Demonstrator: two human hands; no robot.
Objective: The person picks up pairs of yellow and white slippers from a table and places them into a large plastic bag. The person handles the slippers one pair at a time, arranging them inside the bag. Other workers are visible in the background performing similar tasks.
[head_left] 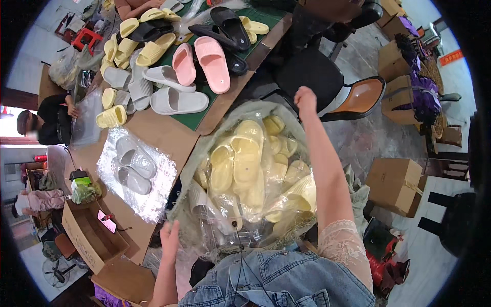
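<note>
In front of me stands a large greenish woven sack (266, 109), its mouth open. Inside it lie several pale yellow slippers (247, 158) in clear plastic bags, with a grey pair (200, 203) at the left. My right hand (306, 101) is raised past the sack's far right rim, beside a black chair, fingers curled closed. My left hand (169, 239) is at the sack's near left rim by the table edge, fingers bent together. Whatever either hand holds is hidden. A grey slipper pair (134, 163) lies on a shiny clear bag (162, 193) on the table.
Loose pink (212, 64), grey, yellow and black slippers cover the table's green top (185, 119). The black chair (312, 74) stands beyond the sack. An open carton (92, 238) is at left; cartons (393, 185) stand at right. A person (53, 120) sits at the far left.
</note>
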